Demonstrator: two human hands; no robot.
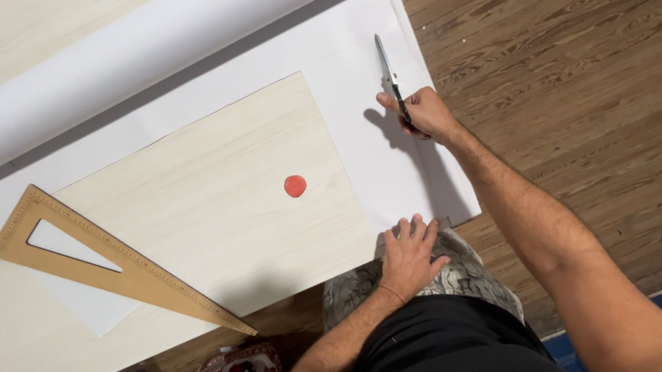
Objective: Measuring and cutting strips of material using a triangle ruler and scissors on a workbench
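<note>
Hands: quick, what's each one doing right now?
Left hand: open, flat on the near edge of the white sheet, holding nothing.
Right hand: closed around the scissors, blades over the sheet.

Between my right hand's (423,113) fingers I see scissors (390,74) with a smooth, faintly shiny metal blade and dark matt handles. Under that blade lies white sheet material (385,170), matt and smooth like paper or thin canvas; I cannot tell which. Just beyond my left hand's (406,253) fingertips sits a pale wood-grain board (221,201), satin-smooth, with a matt red disc (295,186) on it. Farther left, the triangle ruler (122,267) looks like bare matt wood. The floor (579,47) is dark, grainy timber planks.
</note>
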